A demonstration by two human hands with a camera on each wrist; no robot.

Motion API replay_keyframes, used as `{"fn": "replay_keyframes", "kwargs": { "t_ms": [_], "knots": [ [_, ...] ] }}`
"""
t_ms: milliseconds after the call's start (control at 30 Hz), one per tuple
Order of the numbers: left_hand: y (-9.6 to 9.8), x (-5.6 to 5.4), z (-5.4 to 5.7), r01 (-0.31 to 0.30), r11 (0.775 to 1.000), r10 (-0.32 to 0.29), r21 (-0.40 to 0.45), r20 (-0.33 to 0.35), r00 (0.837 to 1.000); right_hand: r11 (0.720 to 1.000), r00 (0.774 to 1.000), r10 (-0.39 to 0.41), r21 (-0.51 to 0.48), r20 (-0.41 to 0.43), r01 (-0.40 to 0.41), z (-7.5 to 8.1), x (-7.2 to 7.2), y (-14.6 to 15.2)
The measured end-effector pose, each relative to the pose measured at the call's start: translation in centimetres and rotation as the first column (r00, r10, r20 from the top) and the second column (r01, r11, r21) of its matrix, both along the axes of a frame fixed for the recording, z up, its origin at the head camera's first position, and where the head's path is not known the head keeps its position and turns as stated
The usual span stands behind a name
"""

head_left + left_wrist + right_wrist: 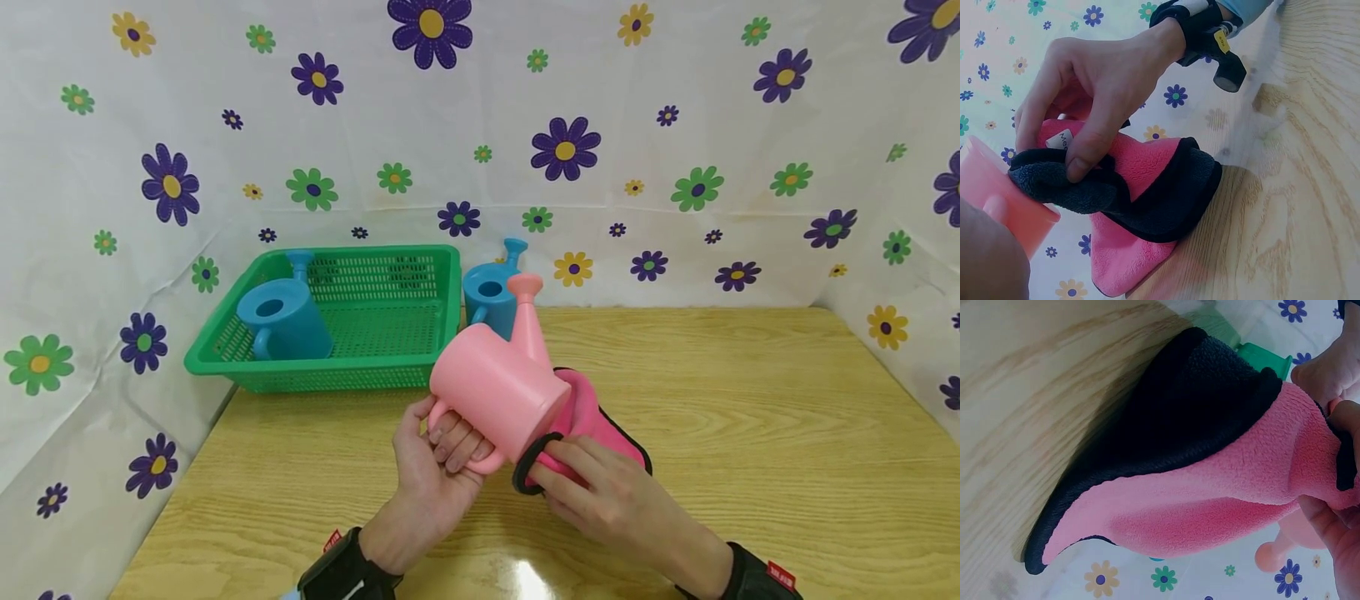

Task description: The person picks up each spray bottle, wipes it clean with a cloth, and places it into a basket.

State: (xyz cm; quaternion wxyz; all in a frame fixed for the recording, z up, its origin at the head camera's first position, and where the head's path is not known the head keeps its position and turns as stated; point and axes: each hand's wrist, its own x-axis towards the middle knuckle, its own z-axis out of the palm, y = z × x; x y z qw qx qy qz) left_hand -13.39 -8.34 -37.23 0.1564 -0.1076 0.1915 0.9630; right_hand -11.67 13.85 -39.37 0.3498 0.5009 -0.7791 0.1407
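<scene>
A pink watering can [495, 383] is held tilted above the table, its spout pointing up and away. My left hand [442, 467] grips its handle, fingers curled through the loop. With my right hand [607, 492] I pinch a pink towel [592, 408] with dark grey backing and black edging, against the can's base. In the left wrist view the right hand [1097, 106] holds the bunched towel [1147, 162] beside the can [1029, 219]. The towel [1210, 487] hangs down to the table in the right wrist view.
A green basket [322, 375] stands at the back left with a blue watering can [292, 325] in it. Another blue watering can [491, 292] stands right of the basket, partly behind the pink one. The wooden table [750, 417] meets a flowered backdrop [480, 125].
</scene>
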Motion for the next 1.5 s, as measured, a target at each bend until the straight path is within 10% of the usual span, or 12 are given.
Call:
{"fn": "replay_keyframes", "kwargs": {
  "t_ms": [867, 1133, 1367, 1500],
  "knots": [
    [-0.5, 0.1, -0.4, 0.068, 0.998, -0.068, 0.008, -0.037, 0.997, 0.996, 0.995, -0.082, -0.021, 0.051, 0.083, -0.6, -2.3, 2.6],
    [-0.7, -0.1, -0.7, 0.118, 0.986, -0.134, -0.118, -0.142, 0.981, 0.989, 0.988, -0.117, -0.08, 0.096, 0.125, -0.4, -3.1, 4.2],
    [-1.3, -0.4, -1.7, 0.048, 0.901, -0.223, -0.431, -0.367, 0.903, 0.962, 0.969, -0.197, -0.161, 0.148, 0.221, 1.1, -4.1, 7.2],
    [-1.3, -0.8, -2.1, -0.062, 0.749, -0.274, -0.66, -0.393, 0.878, 0.944, 0.959, -0.246, -0.189, 0.138, 0.269, 2.9, -4.9, 8.9]
  ]
}}
